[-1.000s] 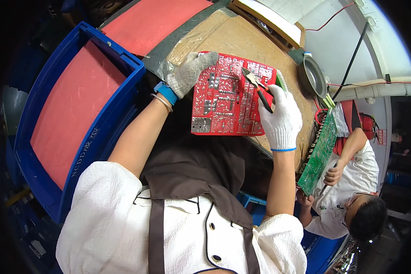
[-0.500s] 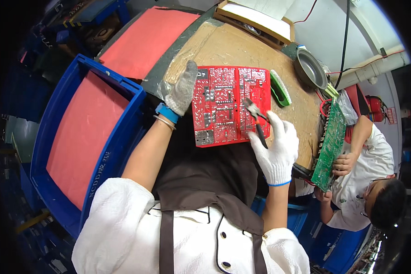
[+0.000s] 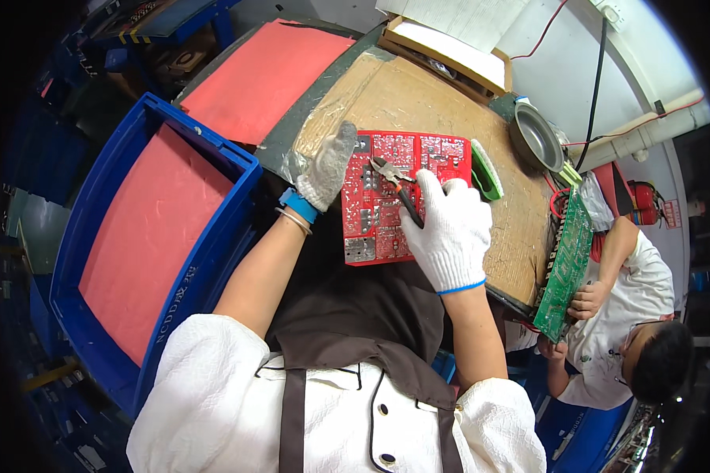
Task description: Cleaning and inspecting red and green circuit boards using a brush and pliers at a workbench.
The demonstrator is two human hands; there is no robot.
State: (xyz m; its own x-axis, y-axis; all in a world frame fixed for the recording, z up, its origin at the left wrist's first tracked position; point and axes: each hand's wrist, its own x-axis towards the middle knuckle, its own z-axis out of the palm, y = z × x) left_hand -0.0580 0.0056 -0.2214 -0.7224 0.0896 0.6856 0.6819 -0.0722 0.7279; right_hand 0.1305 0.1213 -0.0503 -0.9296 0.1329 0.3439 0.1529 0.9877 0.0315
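Orange-handled steel cutters [image 3: 403, 197]: shifted left over red circuit board [image 3: 377, 211]
White-gloved right hand [image 3: 451, 230]: clasping cutters
Grey-gloved left hand [image 3: 326, 169]: presumably steadying board; grip unclear

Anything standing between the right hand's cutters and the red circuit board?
Nothing visible: the cutters in the right hand are over the red circuit board with no object between. Whether their tips touch it is unclear.

- Board [image 3: 380, 211]: red, speckled silver
- Cutters [image 3: 405, 195]: silver head, black-and-orange handles
- Left glove [image 3: 326, 173]: grey
- Right glove [image 3: 450, 236]: white, blue-edged cuff
- Brush [image 3: 486, 172]: green, white bristles
- Bin [image 3: 222, 236]: blue
- Sheet [image 3: 268, 79]: salmon red
- Counter [image 3: 434, 94]: tan, dark green border
- Apron [image 3: 339, 347]: dark brown
- Shirt [image 3: 197, 394]: white, black piping
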